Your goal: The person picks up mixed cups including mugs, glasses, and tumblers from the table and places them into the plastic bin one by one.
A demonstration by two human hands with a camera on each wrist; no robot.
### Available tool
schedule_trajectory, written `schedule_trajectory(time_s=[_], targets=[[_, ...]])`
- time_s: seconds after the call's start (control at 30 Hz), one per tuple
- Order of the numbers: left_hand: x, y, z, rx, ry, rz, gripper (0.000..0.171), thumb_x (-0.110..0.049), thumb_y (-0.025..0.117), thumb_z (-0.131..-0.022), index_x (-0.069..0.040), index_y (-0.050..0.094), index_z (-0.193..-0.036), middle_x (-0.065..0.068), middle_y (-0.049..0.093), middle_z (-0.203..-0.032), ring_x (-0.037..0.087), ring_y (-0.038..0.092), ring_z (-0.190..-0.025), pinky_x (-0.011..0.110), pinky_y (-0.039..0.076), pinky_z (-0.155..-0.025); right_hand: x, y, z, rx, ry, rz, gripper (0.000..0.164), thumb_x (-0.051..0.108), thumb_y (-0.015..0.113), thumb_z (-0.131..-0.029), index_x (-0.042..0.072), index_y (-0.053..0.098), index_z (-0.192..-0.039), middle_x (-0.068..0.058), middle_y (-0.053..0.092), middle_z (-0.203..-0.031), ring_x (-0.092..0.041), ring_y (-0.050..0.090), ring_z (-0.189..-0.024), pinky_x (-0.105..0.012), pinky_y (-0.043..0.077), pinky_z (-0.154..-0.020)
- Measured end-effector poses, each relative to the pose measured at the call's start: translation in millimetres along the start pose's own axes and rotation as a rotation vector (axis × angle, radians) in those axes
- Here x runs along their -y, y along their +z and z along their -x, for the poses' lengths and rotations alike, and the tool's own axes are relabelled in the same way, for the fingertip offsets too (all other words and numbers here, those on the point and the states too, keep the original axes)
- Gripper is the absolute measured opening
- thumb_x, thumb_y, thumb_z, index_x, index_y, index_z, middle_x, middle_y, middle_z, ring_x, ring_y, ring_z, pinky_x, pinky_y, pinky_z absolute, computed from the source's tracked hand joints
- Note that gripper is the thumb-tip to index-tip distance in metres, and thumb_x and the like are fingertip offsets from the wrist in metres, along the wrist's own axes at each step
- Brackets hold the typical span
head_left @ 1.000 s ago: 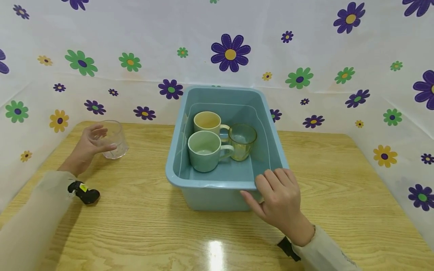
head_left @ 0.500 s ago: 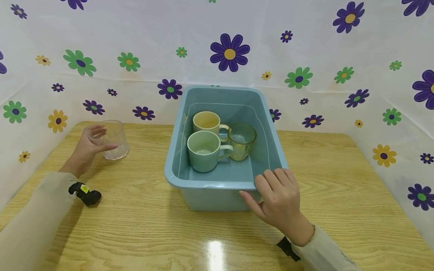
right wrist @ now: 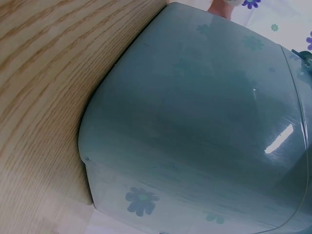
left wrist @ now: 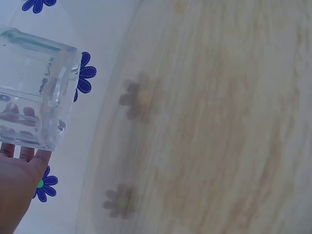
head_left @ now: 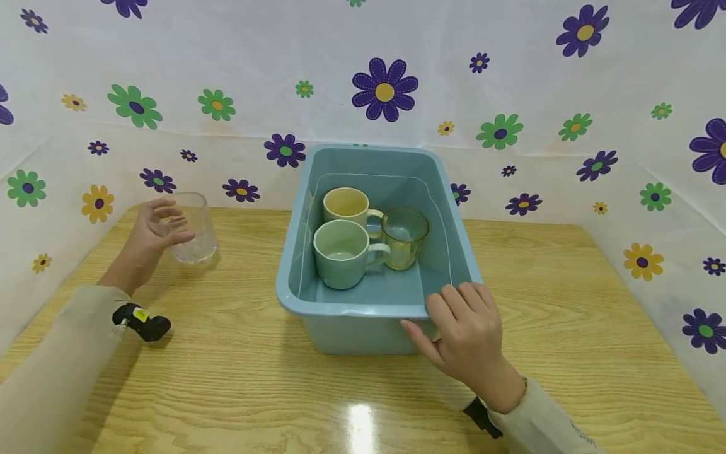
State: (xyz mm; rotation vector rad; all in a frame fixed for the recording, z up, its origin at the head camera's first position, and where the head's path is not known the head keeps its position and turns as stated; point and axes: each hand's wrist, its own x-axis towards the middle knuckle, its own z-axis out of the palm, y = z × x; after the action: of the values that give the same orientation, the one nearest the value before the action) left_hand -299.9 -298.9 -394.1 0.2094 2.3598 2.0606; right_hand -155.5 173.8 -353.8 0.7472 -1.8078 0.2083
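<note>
At the table's left side, my left hand (head_left: 144, 243) holds a clear drinking glass (head_left: 200, 233) between thumb and fingers. The glass is upright and seems to be slightly off the table. In the left wrist view, fingers show through and below the clear glass (left wrist: 29, 87). My right hand (head_left: 469, 337) grips the near right corner of a blue plastic tub (head_left: 363, 309), fingers over the rim and thumb outside. Inside the tub stand a green mug (head_left: 340, 261), a cream mug (head_left: 343, 205) and an amber-tinted glass (head_left: 404, 246). The right wrist view shows the tub's outer wall (right wrist: 185, 107), not the right hand.
Everything stands on a wood-grain table (head_left: 238, 391). A white cloth with printed flowers (head_left: 249, 57) hangs behind the table and along both sides. Black devices are strapped to both wrists, the left one (head_left: 142, 322) fully visible.
The clear glass has risen a little in my left hand, its rim and base now higher in the head view. My right hand and the tub keep their places.
</note>
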Motion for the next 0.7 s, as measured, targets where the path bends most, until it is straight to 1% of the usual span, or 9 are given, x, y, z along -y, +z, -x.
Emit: schedule_trajectory(time_s=[0.03, 0.1, 0.17, 0.2, 0.23, 0.3, 0.37, 0.43, 0.7], targets=[[-1.6, 0.6, 0.3, -0.003, 0.003, 0.001, 0.06, -0.007, 0.061, -0.089, -0.032, 0.025, -0.13, -0.014, 0.034, -0.121, 0.001, 0.039, -0.112, 0.02, 0.032, -0.109, 0.1, 0.1, 0.0, 0.0, 0.0, 0.0, 0.053, 0.047, 0.039, -0.097, 0.007, 0.043, -0.062, -0.004, 0.037, -0.056, -0.021, 0.034, -0.052, -0.035, 0.034, -0.054], [-4.3, 1.4, 0.4, -0.008, 0.004, -0.008, 0.061, -0.006, 0.061, -0.089, -0.032, 0.025, -0.13, -0.014, 0.034, -0.12, 0.001, 0.039, -0.112, 0.023, 0.031, -0.111, 0.2, 0.2, 0.0, 0.0, 0.001, -0.001, 0.053, 0.047, 0.039, -0.097, 0.007, 0.042, -0.062, -0.004, 0.036, -0.056, -0.02, 0.034, -0.052, -0.035, 0.034, -0.054], [-6.6, 2.3, 0.9, -0.014, 0.006, -0.038, 0.062, -0.007, 0.062, -0.088, -0.033, 0.025, -0.131, -0.014, 0.034, -0.12, 0.001, 0.038, -0.112, 0.026, 0.029, -0.113, 0.2, 0.3, 0.0, -0.001, 0.0, -0.001, 0.053, 0.047, 0.039, -0.097, 0.007, 0.042, -0.062, -0.004, 0.036, -0.056, -0.02, 0.034, -0.052, -0.035, 0.034, -0.054], [-7.7, 2.5, 1.3, -0.015, 0.011, -0.045, 0.062, -0.007, 0.062, -0.088, -0.032, 0.024, -0.131, -0.014, 0.035, -0.119, 0.0, 0.038, -0.112, 0.025, 0.029, -0.113, 0.2, 0.3, 0.0, -0.001, 0.0, -0.001, 0.053, 0.047, 0.039, -0.097, 0.007, 0.042, -0.062, -0.004, 0.036, -0.056, -0.02, 0.034, -0.052, -0.035, 0.034, -0.054], [-8.5, 2.9, 1.7, -0.015, 0.021, -0.047, 0.063, -0.006, 0.062, -0.088, -0.032, 0.024, -0.131, -0.014, 0.035, -0.119, 0.0, 0.038, -0.111, 0.022, 0.032, -0.11, 0.2, 0.3, 0.0, -0.001, 0.0, -0.002, 0.053, 0.047, 0.039, -0.097, 0.007, 0.042, -0.062, -0.004, 0.036, -0.056, -0.02, 0.034, -0.052, -0.035, 0.034, -0.054], [-10.5, 4.2, 2.1, -0.021, 0.038, -0.056, 0.062, -0.005, 0.062, -0.088, -0.031, 0.025, -0.13, -0.014, 0.036, -0.118, 0.0, 0.037, -0.11, 0.014, 0.038, -0.1, 0.1, 0.3, 0.0, -0.001, -0.001, -0.002, 0.053, 0.047, 0.039, -0.097, 0.007, 0.042, -0.062, -0.004, 0.036, -0.056, -0.02, 0.034, -0.052, -0.035, 0.033, -0.054], [-12.5, 5.9, 2.4, -0.024, 0.061, -0.042, 0.062, -0.003, 0.062, -0.087, -0.03, 0.026, -0.129, -0.013, 0.037, -0.117, 0.0, 0.037, -0.11, 0.008, 0.041, -0.089, 0.1, 0.2, -0.1, -0.001, 0.0, -0.002, 0.053, 0.047, 0.039, -0.097, 0.007, 0.042, -0.062, -0.004, 0.036, -0.056, -0.02, 0.034, -0.052, -0.035, 0.033, -0.054], [-14.9, 8.2, 2.9, -0.024, 0.084, -0.016, 0.061, -0.001, 0.062, -0.086, -0.03, 0.028, -0.127, -0.012, 0.038, -0.117, 0.001, 0.037, -0.109, 0.005, 0.042, -0.08, 0.1, 0.2, -0.1, -0.002, 0.0, -0.002, 0.053, 0.046, 0.039, -0.097, 0.007, 0.043, -0.062, -0.004, 0.037, -0.056, -0.02, 0.034, -0.052, -0.035, 0.034, -0.054], [-29.0, 18.5, 6.4, -0.014, 0.131, 0.077, 0.063, 0.005, 0.062, -0.084, -0.027, 0.03, -0.127, -0.007, 0.037, -0.118, 0.005, 0.037, -0.111, 0.007, 0.045, -0.081, 0.2, 0.0, -0.3, -0.001, -0.001, -0.002, 0.053, 0.046, 0.039, -0.097, 0.006, 0.043, -0.062, -0.004, 0.038, -0.056, -0.021, 0.035, -0.052, -0.035, 0.034, -0.054]])
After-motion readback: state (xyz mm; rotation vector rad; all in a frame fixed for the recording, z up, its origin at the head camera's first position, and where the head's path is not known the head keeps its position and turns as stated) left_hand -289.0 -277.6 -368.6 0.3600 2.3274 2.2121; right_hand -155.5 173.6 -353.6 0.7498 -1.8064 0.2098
